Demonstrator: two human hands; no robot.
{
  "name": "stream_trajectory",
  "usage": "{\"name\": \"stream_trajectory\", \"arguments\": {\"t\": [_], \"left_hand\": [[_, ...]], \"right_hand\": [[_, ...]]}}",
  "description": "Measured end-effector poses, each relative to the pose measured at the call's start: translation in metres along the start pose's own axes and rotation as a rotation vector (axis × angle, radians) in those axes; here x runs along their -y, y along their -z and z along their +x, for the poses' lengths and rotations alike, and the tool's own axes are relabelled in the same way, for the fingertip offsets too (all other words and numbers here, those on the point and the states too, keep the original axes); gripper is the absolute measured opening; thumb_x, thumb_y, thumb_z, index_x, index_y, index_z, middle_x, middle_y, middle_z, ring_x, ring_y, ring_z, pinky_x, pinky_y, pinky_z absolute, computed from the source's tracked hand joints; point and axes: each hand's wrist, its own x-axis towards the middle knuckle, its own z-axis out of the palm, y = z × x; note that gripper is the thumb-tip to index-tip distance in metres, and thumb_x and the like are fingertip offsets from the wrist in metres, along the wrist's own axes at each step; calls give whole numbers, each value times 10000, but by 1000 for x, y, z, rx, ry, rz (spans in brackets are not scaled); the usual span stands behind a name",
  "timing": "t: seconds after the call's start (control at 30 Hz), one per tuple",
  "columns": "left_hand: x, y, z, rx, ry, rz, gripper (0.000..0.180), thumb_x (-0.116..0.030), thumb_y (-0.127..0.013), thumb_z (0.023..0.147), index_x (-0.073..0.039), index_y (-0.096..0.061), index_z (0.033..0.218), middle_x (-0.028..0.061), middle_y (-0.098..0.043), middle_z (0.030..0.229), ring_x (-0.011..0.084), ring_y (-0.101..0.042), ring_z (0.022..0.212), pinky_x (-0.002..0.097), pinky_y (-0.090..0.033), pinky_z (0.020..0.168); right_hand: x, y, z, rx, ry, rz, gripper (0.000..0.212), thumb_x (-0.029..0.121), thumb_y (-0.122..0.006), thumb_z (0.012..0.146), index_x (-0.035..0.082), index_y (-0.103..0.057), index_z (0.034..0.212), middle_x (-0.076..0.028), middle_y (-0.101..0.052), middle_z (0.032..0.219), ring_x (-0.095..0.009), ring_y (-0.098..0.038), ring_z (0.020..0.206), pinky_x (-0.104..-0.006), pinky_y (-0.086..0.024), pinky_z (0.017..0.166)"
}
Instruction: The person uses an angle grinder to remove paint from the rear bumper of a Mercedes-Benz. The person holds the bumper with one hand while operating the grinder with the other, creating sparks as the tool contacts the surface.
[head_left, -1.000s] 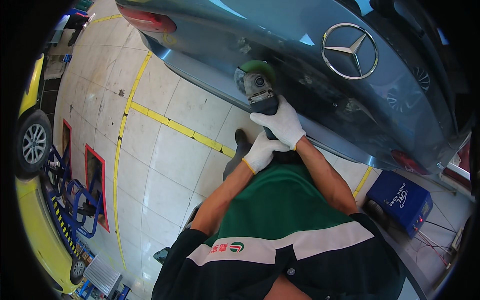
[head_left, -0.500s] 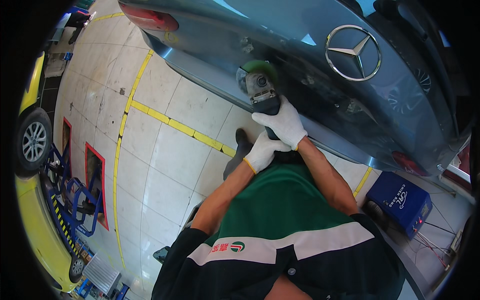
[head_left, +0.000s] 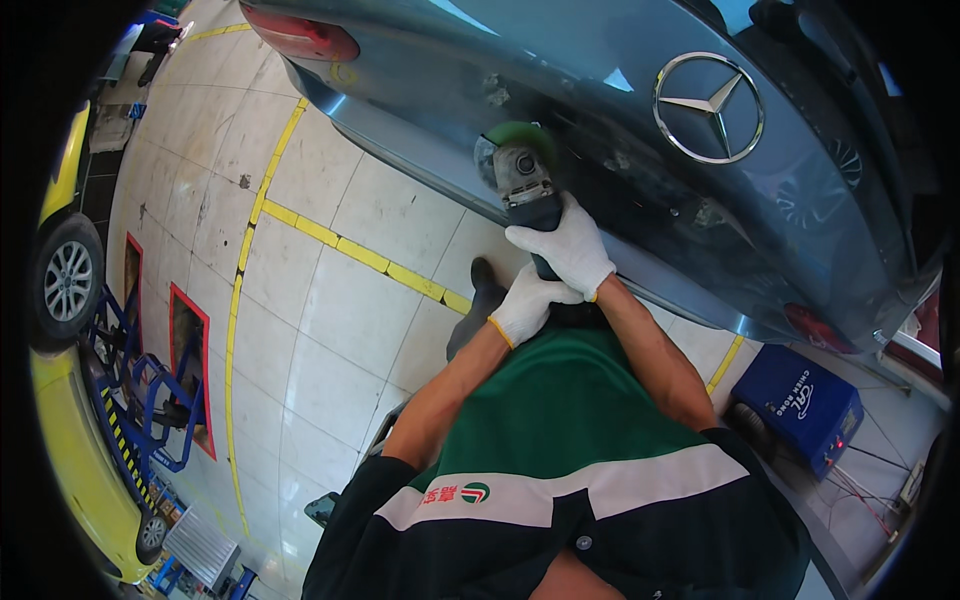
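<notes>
Both my hands wear white knit gloves and grip an angle grinder with a dark handle. My right hand is wrapped round its body close to the metal head. Nearer my waist, my left hand closes round the rear end, which is mostly hidden by the glove. A green disc at the grinder's head lies against the rear panel of a blue-grey car. Around the disc the panel has a dark, dull area with several scuffed, pale patches.
A large silver star emblem sits right of the worked area. At the right stands a blue machine with cables trailing. A yellow car, a blue metal frame and red-edged floor openings are at left. Yellow lines cross the tiles.
</notes>
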Motion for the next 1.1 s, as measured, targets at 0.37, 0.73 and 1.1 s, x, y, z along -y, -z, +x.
{"name": "stream_trajectory", "arguments": {"t": [0.37, 0.73, 1.1], "left_hand": [[4, 4, 1, 3, 14, -3, 492, 53, -755, 697, 47, -635, 1174, 84, -702, 1097, 211, -665, 1069, 342, -503, 982], [-2, -1, 0, -5, 19, 10, 487, 58, -741, 698, 42, -636, 1173, 88, -700, 1094, 212, -668, 1062, 341, -509, 972], [1, 1, 0, -7, 0, -1, 486, 51, -760, 695, 43, -642, 1167, 82, -702, 1089, 209, -673, 1052, 345, -510, 974]], "right_hand": [[-6, -3, 3, -13, 30, -16, 764, 411, -863, 694, -76, -586, 1215, -234, -706, 1094, -337, -702, 1031, -382, -543, 927], [-5, -2, 3, -20, 10, -19, 771, 421, -862, 687, -71, -590, 1215, -234, -709, 1088, -340, -706, 1026, -387, -548, 919], [-9, -5, 4, -27, 28, -25, 743, 409, -862, 694, -74, -595, 1192, -234, -709, 1081, -337, -707, 1019, -392, -549, 916]]}}
